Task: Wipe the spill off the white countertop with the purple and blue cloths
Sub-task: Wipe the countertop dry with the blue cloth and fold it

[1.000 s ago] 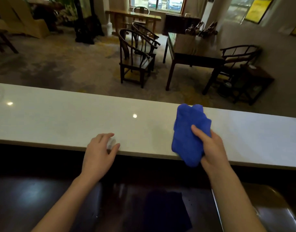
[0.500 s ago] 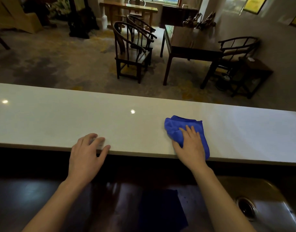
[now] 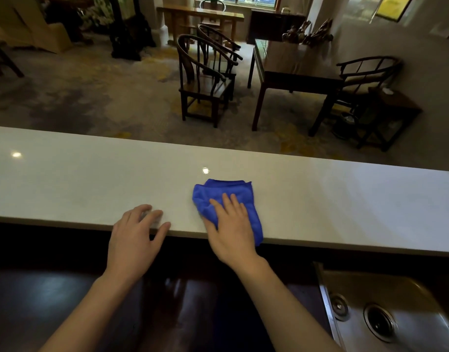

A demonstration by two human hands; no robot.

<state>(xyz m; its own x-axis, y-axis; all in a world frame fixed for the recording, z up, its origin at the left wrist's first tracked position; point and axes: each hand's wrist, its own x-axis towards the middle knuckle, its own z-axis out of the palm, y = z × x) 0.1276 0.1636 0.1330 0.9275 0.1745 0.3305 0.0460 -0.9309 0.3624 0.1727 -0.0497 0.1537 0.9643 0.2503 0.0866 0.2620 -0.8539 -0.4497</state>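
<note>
A long white countertop (image 3: 345,199) runs across the view. A crumpled blue cloth (image 3: 223,193) lies on it near the front edge. My right hand (image 3: 232,227) presses flat on the cloth, fingers spread over it. My left hand (image 3: 135,235) rests on the counter's front edge to the left of the cloth, fingers apart, holding nothing. A faint wet patch shows under my left fingertips. No purple cloth is clearly visible; a dark cloth-like shape on the lower surface is too dim to tell.
A dark lower worktop (image 3: 40,301) lies below the counter, with a metal sink (image 3: 396,313) at the lower right. Beyond the counter are wooden chairs (image 3: 205,80) and a dark table (image 3: 292,64) on a carpeted floor.
My right hand brought the blue cloth down from the air onto the counter and slid it leftwards toward my left hand. The left hand stayed at the front edge.
</note>
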